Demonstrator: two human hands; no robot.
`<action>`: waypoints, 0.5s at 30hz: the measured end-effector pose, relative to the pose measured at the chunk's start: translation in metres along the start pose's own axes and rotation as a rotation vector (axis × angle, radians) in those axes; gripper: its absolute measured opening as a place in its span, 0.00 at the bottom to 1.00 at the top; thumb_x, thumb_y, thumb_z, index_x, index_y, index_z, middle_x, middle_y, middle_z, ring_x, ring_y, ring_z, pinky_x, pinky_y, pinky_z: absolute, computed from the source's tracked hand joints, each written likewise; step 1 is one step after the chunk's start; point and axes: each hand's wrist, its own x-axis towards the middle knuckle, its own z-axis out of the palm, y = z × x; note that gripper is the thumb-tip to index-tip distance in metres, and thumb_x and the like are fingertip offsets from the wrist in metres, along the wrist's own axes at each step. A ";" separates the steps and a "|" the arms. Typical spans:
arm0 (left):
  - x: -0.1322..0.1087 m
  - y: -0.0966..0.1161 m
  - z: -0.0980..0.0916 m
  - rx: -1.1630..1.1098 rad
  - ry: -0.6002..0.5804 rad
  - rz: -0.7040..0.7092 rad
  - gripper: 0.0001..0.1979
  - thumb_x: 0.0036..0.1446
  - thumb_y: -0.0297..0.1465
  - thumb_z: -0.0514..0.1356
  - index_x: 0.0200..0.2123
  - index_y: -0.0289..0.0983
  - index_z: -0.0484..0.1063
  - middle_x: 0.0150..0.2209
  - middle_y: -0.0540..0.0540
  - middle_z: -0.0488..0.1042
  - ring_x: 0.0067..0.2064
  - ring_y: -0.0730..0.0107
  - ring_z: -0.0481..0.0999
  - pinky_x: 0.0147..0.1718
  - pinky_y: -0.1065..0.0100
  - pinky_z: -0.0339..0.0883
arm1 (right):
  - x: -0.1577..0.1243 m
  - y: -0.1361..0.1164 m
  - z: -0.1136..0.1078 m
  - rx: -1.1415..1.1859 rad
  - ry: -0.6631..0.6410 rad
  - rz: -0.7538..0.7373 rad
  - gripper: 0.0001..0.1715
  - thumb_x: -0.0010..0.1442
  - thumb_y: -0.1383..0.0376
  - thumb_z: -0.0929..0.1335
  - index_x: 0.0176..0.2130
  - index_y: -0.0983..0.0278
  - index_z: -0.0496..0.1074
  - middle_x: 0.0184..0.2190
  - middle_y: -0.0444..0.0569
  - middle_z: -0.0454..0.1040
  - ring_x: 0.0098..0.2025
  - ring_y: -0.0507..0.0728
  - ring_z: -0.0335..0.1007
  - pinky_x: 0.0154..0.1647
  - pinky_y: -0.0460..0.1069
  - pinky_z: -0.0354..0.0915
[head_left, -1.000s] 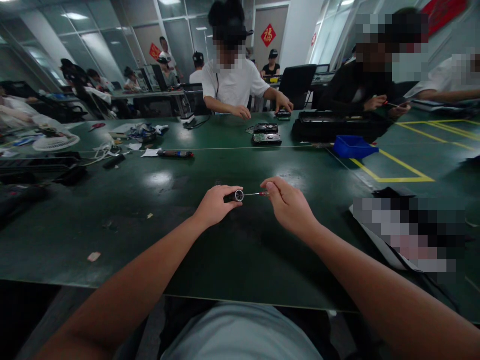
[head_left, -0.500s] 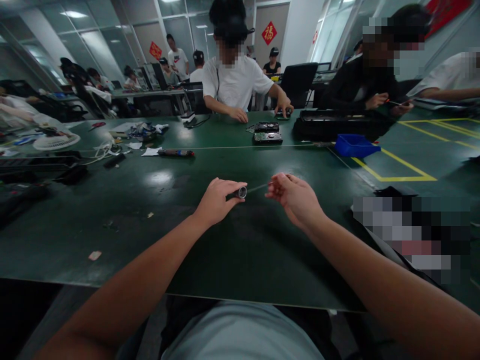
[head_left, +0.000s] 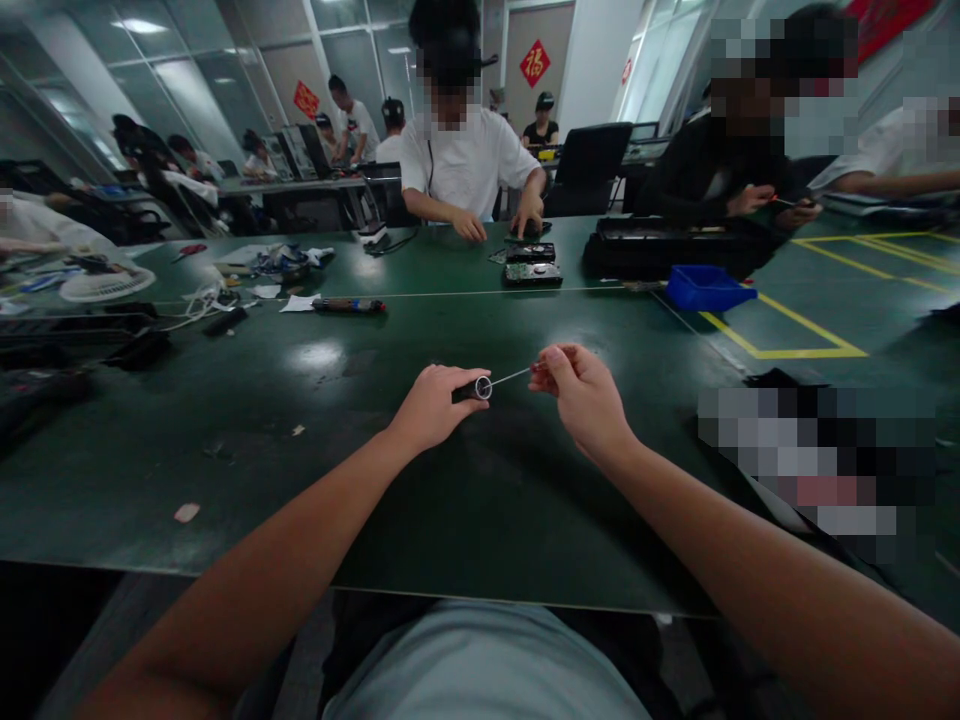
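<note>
Near the middle of the green table, my left hand [head_left: 431, 408] closes thumb and fingers around a short dark cylinder [head_left: 482, 387]. Its silver-rimmed round end faces right, and its rear part is hidden in the palm. My right hand [head_left: 581, 392] pinches a screwdriver-like tool [head_left: 510, 378] with a thin metal shaft; the fingers cover its handle. The shaft points left and its tip reaches the rimmed end of the cylinder. Whether the tip touches anything inside is too small to tell. Both hands are held above the table.
Ahead lie a dark rod-shaped tool [head_left: 349, 306] and hard-drive-like parts [head_left: 532, 272]. A blue bin [head_left: 709, 288] stands at right before a long black casing [head_left: 660, 248]. Cables and scraps [head_left: 206, 300] lie at left. A co-worker [head_left: 469, 160] works opposite.
The shaft, blurred before, is now sharp, and my right hand has turned slightly. My left hand keeps the cylinder almost in place. The co-worker opposite has moved one hand to the left.
</note>
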 end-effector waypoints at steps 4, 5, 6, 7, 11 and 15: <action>-0.001 0.001 0.000 0.003 0.004 -0.004 0.20 0.59 0.34 0.66 0.55 0.44 0.74 0.50 0.46 0.79 0.50 0.59 0.74 0.54 0.54 0.62 | -0.001 0.001 0.000 -0.055 -0.005 -0.050 0.14 0.65 0.54 0.65 0.39 0.62 0.69 0.33 0.48 0.75 0.34 0.54 0.73 0.38 0.54 0.72; -0.001 0.001 0.000 0.002 0.006 -0.005 0.20 0.59 0.34 0.66 0.55 0.44 0.74 0.50 0.46 0.79 0.50 0.59 0.74 0.55 0.53 0.62 | -0.002 0.000 0.000 -0.075 -0.011 -0.065 0.14 0.66 0.54 0.65 0.39 0.63 0.69 0.33 0.48 0.75 0.34 0.55 0.73 0.38 0.54 0.72; -0.001 0.001 -0.001 0.000 0.007 -0.007 0.20 0.59 0.35 0.66 0.54 0.43 0.74 0.50 0.46 0.79 0.50 0.59 0.74 0.55 0.53 0.61 | -0.003 -0.001 0.000 -0.099 -0.014 -0.078 0.14 0.66 0.54 0.65 0.40 0.63 0.69 0.33 0.48 0.75 0.34 0.55 0.74 0.38 0.54 0.72; -0.001 0.001 -0.001 -0.003 0.009 -0.008 0.20 0.59 0.35 0.66 0.55 0.43 0.74 0.50 0.46 0.79 0.50 0.58 0.74 0.55 0.53 0.61 | -0.004 -0.003 -0.001 -0.124 -0.016 -0.089 0.14 0.66 0.54 0.65 0.40 0.63 0.70 0.33 0.48 0.76 0.34 0.55 0.74 0.38 0.54 0.71; -0.002 0.001 0.000 -0.008 0.011 -0.012 0.21 0.58 0.35 0.66 0.55 0.44 0.74 0.50 0.45 0.79 0.50 0.58 0.75 0.53 0.54 0.63 | -0.008 -0.015 -0.002 -0.240 -0.011 -0.115 0.15 0.65 0.54 0.65 0.39 0.63 0.71 0.31 0.49 0.78 0.32 0.55 0.75 0.36 0.53 0.69; -0.002 0.001 0.000 0.001 0.010 -0.016 0.21 0.57 0.35 0.67 0.55 0.44 0.75 0.50 0.46 0.79 0.49 0.58 0.75 0.51 0.54 0.64 | -0.011 -0.026 -0.005 -0.471 0.003 -0.140 0.18 0.61 0.50 0.69 0.30 0.62 0.71 0.23 0.45 0.74 0.24 0.53 0.68 0.28 0.50 0.61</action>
